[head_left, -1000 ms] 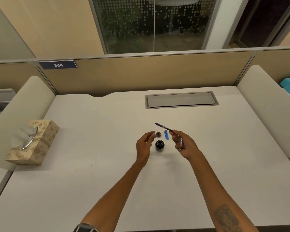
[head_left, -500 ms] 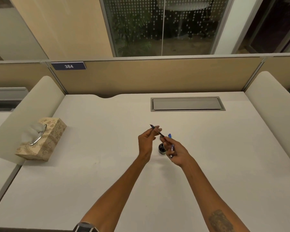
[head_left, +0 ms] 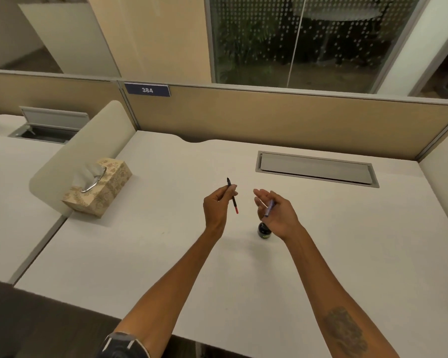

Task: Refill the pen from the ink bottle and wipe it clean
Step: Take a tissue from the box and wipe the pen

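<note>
A person's two bare forearms reach out over a plain white counter [head_left: 166, 254]. At the far left, a tan patterned cardboard tissue box [head_left: 98, 188] sits against a pale rounded divider, with a white tissue sticking up from it. Well to its right, the left hand [head_left: 217, 205] is raised above the counter, its fingers pinched closed around a thin dark pen part with a red lower end [head_left: 232, 197], held almost upright with the dark tip pointing up. Just to the right, apart from it, the right hand [head_left: 277, 214] is loosely curled around a slim blue pen barrel [head_left: 269, 208] lying slantwise across its fingers. Directly beneath that hand, a small round dark glass ink bottle [head_left: 263, 231] stands upright on the counter, partly hidden. Farther back right, a grey rectangular metal cable hatch [head_left: 317, 168] is set into the counter.
</note>
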`<state>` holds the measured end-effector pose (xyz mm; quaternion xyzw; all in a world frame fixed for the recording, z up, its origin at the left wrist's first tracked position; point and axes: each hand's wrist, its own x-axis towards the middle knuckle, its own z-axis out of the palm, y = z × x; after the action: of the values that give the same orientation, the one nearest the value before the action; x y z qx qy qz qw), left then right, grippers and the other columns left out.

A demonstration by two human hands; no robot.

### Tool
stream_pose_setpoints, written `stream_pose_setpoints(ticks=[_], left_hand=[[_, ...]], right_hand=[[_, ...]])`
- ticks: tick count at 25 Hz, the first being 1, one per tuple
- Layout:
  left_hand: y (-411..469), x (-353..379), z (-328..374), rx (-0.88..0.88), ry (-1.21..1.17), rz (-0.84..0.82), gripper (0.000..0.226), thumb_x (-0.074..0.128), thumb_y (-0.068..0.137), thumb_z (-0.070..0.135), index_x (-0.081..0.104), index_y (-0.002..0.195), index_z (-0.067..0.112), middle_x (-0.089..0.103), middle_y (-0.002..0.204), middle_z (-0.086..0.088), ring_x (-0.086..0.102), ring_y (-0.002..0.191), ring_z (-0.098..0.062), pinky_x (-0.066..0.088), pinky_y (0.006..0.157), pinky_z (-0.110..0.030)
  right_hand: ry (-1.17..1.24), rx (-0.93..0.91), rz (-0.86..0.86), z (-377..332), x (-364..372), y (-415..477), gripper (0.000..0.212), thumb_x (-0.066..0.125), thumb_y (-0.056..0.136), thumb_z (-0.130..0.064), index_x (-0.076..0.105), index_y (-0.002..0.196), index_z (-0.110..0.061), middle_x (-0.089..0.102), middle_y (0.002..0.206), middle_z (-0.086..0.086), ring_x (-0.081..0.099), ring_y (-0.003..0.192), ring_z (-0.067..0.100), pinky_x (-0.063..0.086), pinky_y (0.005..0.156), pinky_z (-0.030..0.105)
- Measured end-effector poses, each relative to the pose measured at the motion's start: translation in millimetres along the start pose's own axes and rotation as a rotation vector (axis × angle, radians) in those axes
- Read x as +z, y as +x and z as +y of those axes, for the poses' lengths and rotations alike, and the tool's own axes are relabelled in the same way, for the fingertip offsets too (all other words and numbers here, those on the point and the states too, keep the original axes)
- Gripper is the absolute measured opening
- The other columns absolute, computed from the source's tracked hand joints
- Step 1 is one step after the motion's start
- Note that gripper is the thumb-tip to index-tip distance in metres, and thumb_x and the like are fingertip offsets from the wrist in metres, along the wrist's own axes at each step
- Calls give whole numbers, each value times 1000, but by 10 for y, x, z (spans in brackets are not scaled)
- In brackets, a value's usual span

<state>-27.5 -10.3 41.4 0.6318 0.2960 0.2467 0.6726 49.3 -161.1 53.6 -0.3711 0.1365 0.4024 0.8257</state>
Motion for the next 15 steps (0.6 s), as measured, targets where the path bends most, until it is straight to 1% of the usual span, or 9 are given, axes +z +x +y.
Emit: stream_pose_setpoints(ticks=[2, 4, 7, 9, 11, 13, 15], left_hand=[[5, -116, 36, 19, 16, 52, 28, 70, 90, 30, 76, 108, 9, 77, 88, -3, 71, 88, -12, 57, 87, -36], [13, -287, 64, 41, 47, 106, 27, 69, 91, 31, 77, 105, 10, 77, 86, -2, 71, 85, -10, 57, 86, -36], [80, -594, 89, 54, 73, 175, 26, 69, 91, 33, 78, 104, 12, 77, 84, 0, 72, 86, -10, 58, 85, -35], [135, -841, 110, 64, 84, 224, 25, 69, 91, 34, 78, 102, 13, 77, 83, 1, 72, 85, -10, 58, 83, -33], [198, -1103, 146, 68, 102, 266, 25, 69, 91, 32, 78, 103, 12, 77, 84, 0, 72, 85, -11, 58, 82, -30], [280, -1396, 164, 68, 116, 300, 26, 69, 92, 31, 77, 103, 10, 77, 84, -3, 73, 83, -15, 57, 79, -24], [368, -1708, 184, 65, 118, 334, 26, 69, 92, 30, 77, 103, 8, 76, 84, -4, 74, 78, -17, 56, 73, -19]], right_hand=[[36, 37, -77, 3, 86, 46, 29, 47, 101, -26, 60, 120, -10, 72, 117, 5, 69, 90, 19, 56, 63, 24], [62, 76, -131, 61, 224, 103, 29, 46, 102, -29, 62, 118, -11, 72, 116, 6, 70, 87, 20, 58, 64, 26], [-4, 103, -165, 193, 502, 218, 26, 48, 101, -27, 65, 110, -10, 72, 108, 8, 69, 75, 19, 57, 59, 26], [-107, 108, -178, 332, 728, 310, 23, 51, 100, -24, 66, 106, -9, 70, 96, 6, 62, 63, 14, 52, 53, 23], [-222, 106, -183, 508, 956, 427, 19, 55, 98, -22, 67, 104, -9, 64, 85, 3, 52, 54, 10, 45, 48, 20], [-311, 118, -195, 715, 1184, 551, 18, 58, 96, -23, 67, 104, -10, 57, 76, -1, 41, 49, 8, 36, 44, 19], [-374, 137, -219, 937, 1426, 677, 19, 57, 96, -24, 67, 105, -11, 51, 73, -2, 35, 48, 7, 30, 42, 18]])
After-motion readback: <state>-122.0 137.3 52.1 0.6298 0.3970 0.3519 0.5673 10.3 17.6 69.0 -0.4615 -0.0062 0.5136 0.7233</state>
